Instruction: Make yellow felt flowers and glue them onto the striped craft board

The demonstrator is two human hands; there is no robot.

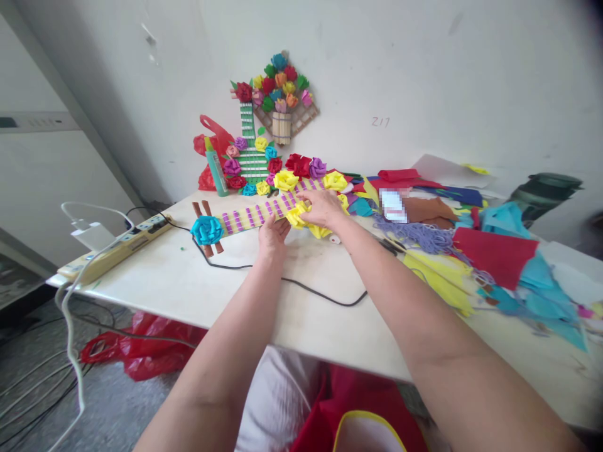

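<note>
A handmade guitar-shaped craft (245, 218) with a yellow and purple-striped neck lies slanted above the table. A blue paper flower (207, 231) and brown pegs mark its left end, and several yellow paper flowers (286, 181) ring its body on the right. My left hand (274, 237) grips the lower edge of the neck, thumb on top and fingers beneath. Over the body, my right hand (323, 209) is closed at a yellow flower (296, 215) on the near side. Its fingertips are partly hidden by the petals.
A green craft guitar (253, 163), a glue bottle (216, 168) and a flower-basket craft (281, 129) stand by the wall. Felt sheets (494, 254) and purple yarn (419, 233) spread across the right. A black cable (320, 294) crosses the table near a power strip (120, 251).
</note>
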